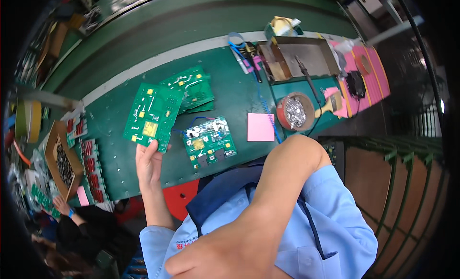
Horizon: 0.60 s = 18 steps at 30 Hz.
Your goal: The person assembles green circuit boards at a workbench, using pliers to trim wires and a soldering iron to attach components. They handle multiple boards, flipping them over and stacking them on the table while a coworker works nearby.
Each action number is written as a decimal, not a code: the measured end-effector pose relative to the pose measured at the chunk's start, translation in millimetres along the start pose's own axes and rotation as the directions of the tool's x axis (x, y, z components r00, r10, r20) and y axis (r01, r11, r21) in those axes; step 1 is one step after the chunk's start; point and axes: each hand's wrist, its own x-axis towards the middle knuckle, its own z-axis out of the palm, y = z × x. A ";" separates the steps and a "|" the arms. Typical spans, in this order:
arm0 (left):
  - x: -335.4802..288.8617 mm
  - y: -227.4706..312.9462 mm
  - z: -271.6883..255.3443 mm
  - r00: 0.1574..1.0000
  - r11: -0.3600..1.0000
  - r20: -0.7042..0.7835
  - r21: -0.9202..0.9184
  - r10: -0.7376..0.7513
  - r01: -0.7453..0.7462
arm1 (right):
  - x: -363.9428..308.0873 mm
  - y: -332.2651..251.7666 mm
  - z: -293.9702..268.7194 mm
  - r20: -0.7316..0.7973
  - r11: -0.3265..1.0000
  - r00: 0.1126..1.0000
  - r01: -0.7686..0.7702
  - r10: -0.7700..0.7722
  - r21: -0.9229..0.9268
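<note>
My left hand [149, 160] grips the lower edge of a green circuit board [154, 111], the thumb on its face. Yellow patches dot the board, which is tilted above the bench and partly covers other green circuit boards [194, 89] lying behind it. To the right of that hand a populated circuit board [209, 141] with white and dark parts and a blue wire lies flat. My right arm is bent back across my chest, and the right hand [211, 257] is raised close to the camera at the lower edge. Its fingers are mostly hidden.
Right of the boards are a pink pad [260, 127], a round tin [295, 112] of silvery bits, a brush [329, 106], a soldering iron [309, 75] and a metal tray [306, 56]. At left, a co-worker's hand [62, 205] is near a carton [61, 159] of small parts.
</note>
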 end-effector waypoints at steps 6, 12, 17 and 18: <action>-5.9 1.2 1.3 0.993 0.994 -0.054 0.027 0.109 -0.108 | -17.0 -9.1 2.6 0.269 0.980 0.963 -0.085 0.034 0.181; -10.2 4.6 -3.6 0.978 0.989 -0.150 -0.007 0.144 -0.146 | -21.7 9.4 -18.3 0.589 0.988 0.806 -0.126 0.050 0.089; -17.3 4.1 -14.2 0.972 0.983 -0.198 -0.102 0.130 -0.152 | -30.2 35.0 -18.6 0.654 0.979 0.749 -0.193 0.107 0.061; -20.2 1.5 -18.5 0.969 0.981 -0.214 -0.120 0.123 -0.151 | -36.5 46.4 -17.7 0.659 0.974 0.744 -0.214 0.113 0.075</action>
